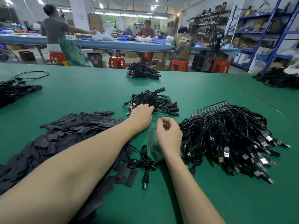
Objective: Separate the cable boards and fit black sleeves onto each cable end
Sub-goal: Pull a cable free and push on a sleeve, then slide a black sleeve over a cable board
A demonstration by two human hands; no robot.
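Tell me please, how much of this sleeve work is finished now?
Done: a small pile of sleeved cables, which the left hand touches. In hand: nothing; the right hand hangs curled and holds nothing. Left: the big bundle, its boards joined in a strip, and many loose sleeves.

Beyond the green table, three people sit on orange stools beside blue shelving.

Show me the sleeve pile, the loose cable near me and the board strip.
sleeve pile [77, 125], head view, middle of heap.
loose cable [144, 160], head view, its coil.
board strip [210, 107], head view, strip's middle.
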